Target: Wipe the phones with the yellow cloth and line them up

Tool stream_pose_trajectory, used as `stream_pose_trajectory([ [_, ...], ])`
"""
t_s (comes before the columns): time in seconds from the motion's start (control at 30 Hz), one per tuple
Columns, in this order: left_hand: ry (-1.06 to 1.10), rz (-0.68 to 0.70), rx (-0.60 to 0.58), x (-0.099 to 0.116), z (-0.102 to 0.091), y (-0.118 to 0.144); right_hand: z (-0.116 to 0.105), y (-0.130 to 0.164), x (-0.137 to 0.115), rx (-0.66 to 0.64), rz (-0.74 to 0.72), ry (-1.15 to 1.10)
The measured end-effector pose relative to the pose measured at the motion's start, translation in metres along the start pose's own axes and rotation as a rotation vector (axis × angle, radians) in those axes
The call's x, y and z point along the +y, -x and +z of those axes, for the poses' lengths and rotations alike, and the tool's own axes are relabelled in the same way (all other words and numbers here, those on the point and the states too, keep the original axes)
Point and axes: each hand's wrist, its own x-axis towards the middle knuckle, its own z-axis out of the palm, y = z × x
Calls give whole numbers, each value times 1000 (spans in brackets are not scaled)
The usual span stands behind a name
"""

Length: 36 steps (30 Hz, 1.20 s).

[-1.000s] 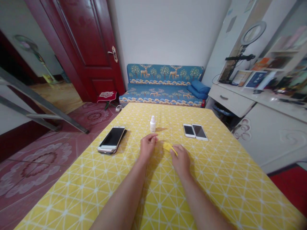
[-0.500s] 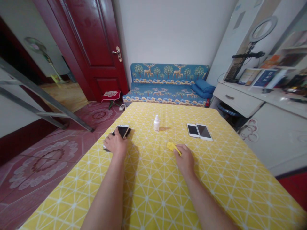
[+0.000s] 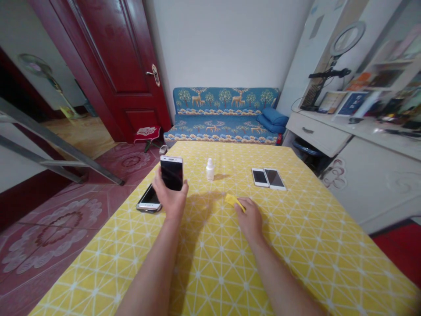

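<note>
My left hand [image 3: 171, 199] grips a phone [image 3: 171, 173] upright above the table's [image 3: 296, 245] left edge, over another phone [image 3: 148, 199]. My right hand [image 3: 250, 217] pinches a yellow cloth [image 3: 234, 201] mid-table, with open room around.

A dark-screened phone [image 3: 171, 173] stands upright, lifted off the bench near its left edge; a folded yellow cloth [image 3: 234, 202] lies mid-bench.

Left hand lifts a phone above the yellow surface

The left hand [image 3: 171, 199] closes its grip on a dark-screened phone [image 3: 171, 173], upright above the surface [image 3: 296, 245]; another phone [image 3: 149, 198] lies beside it. The right hand [image 3: 250, 218] rests touching a yellow cloth [image 3: 233, 201], a small white bottle [image 3: 209, 170] beyond.
</note>
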Motion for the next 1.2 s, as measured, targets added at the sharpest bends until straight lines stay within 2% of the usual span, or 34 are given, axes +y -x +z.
stream_pose_trajectory([
  [0.03, 180, -40, -84, 9, 7, 8, -1, 0, 0, 22, 20, -24],
  [0.1, 516, -211, -331, 26, 22, 27, -4, 0, 0, 86, 72, -67],
  [0.2, 855, -593, -684, 41, 40, 55, -10, 0, 3, 199, 171, -143],
  [0.27, 979, -793, -798, 44, 46, 69, -11, -1, 4, 269, 231, -238],
  [0.37, 1092, -959, -881, 38, 49, 79, -12, -3, 5, 333, 283, -366],
  [0.47, 1184, -1058, -944, 28, 48, 80, -11, -4, 0, 322, 314, -455],
  [0.57, 1326, -1134, -1121, 22, 48, 74, -12, -4, -5, 317, 341, -478],
  [0.67, 1504, -1144, -1255, 20, 47, 70, -13, -4, -5, 329, 355, -489],
  [0.77, 1584, -1140, -1314, 20, 47, 70, -13, -4, -2, 326, 292, -468],
  [0.87, 1603, -1174, -1327, 20, 49, 74, -13, -2, -3, 260, 95, -352],
  [1.0, 1616, -1268, -1212, 16, 53, 76, -7, 3, -12, 9, -216, -192],
  [1.1, 1586, -1296, -1087, 13, 54, 75, -2, 9, -18, -99, -375, -99],
  [1.2, 1540, -1283, -1082, 14, 53, 73, -1, 15, -23, -198, -486, -56],
])
